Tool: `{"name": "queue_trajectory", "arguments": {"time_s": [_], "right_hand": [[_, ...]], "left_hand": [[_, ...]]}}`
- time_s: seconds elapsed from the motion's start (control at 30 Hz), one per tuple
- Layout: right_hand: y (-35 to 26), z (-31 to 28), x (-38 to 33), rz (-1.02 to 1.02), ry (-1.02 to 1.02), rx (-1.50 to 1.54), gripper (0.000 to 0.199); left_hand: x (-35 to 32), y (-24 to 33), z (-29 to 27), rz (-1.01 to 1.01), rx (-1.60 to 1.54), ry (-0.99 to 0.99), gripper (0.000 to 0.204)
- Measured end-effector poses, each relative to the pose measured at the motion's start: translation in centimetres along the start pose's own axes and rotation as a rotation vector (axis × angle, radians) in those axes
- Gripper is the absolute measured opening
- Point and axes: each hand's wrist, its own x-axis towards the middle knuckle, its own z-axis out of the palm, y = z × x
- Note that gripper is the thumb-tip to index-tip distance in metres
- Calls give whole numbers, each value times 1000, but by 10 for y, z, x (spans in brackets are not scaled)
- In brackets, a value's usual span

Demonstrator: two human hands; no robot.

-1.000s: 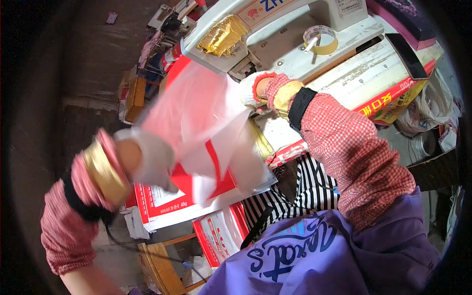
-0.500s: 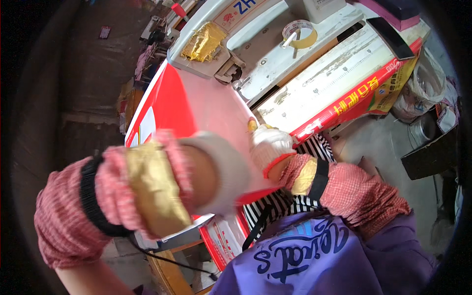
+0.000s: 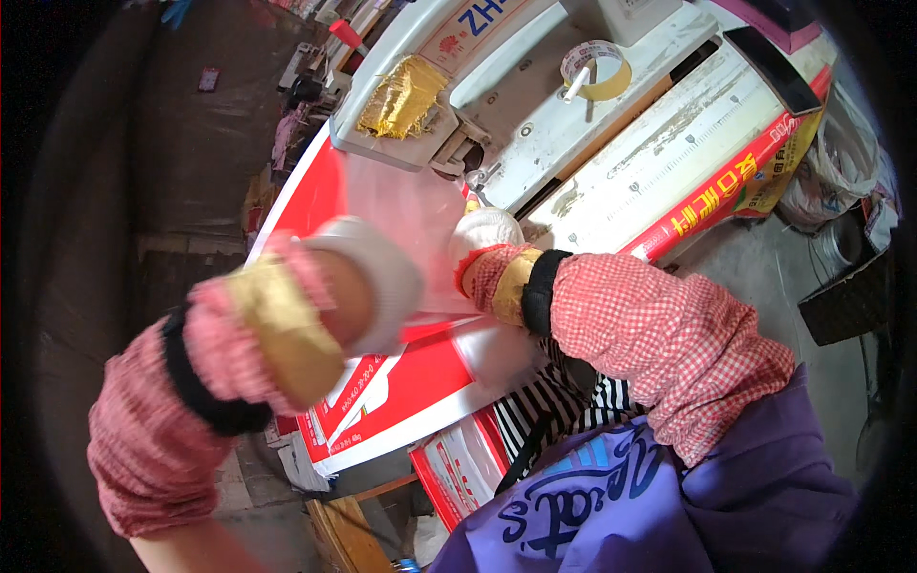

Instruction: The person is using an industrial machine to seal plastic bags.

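A red and white printed woven bag (image 3: 406, 392) with a pale, see-through film layer (image 3: 396, 205) lies across the middle, one end by the foot of a sewing machine (image 3: 458, 143). My right hand (image 3: 485, 232), in a white glove with coloured fingertips, is closed at the bag's edge just below that foot. Over the left part of the bag is my left hand (image 3: 382, 282), also white-gloved and smeared by motion. Its fingers are turned away from view. Both forearms wear red checked sleeves with black bands.
On the machine bed are a tape roll (image 3: 604, 72) with a white stick and a black phone (image 3: 770, 69). A folded yellow cloth (image 3: 401, 98) sits on the machine head. Plastic bags (image 3: 841, 158) and a black box (image 3: 845, 296) are at right; a wooden frame (image 3: 334, 530) is below.
My right hand has moved up and left to the machine's foot. My left hand has shifted left, and more of the bag's printed lower part shows.
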Motion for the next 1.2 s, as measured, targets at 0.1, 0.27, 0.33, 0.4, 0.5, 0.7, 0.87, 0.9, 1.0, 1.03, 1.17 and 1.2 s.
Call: {"name": "queue_trajectory", "arguments": {"time_s": [0.1, 0.27, 0.33, 0.4, 0.5, 0.7, 0.87, 0.9, 1.0, 1.03, 1.17, 1.2], "right_hand": [[10, -43, -13, -14, -149, 172, 24], [8, -17, -11, 31, 31, 75, 21], [-3, -16, -7, 11, 18, 90, 21], [-19, -15, 0, -26, 3, 109, 20], [0, -8, 4, -88, -4, 131, 19], [-6, 4, -13, -190, -24, 185, 16], [-14, 5, 0, -255, -41, 222, 15], [-19, 4, 5, -268, -47, 228, 14], [-14, 11, -4, -297, -59, 241, 13], [-11, 15, -7, -306, -62, 245, 13], [-14, 24, -1, -367, -91, 276, 12], [-12, 29, -6, -384, -99, 281, 12]], "left_hand": [[-12, -29, 20, -131, 52, 26, 21], [-15, 60, 48, 123, -263, 109, 53], [-4, 91, 49, 362, -360, 212, 32], [-8, 114, 20, 285, -739, 216, 25], [-13, 100, -22, 377, -555, 197, 26], [-29, 75, 18, 204, -532, 157, 44], [-17, 78, -22, 524, -210, 201, 12], [-14, 79, -19, 526, -209, 202, 12], [-15, 84, -3, 507, -348, 297, 18], [-14, 85, -3, 508, -344, 301, 18], [-2, 94, 15, 641, -649, 528, 32], [-13, 89, 3, 631, -533, 515, 31]]}}
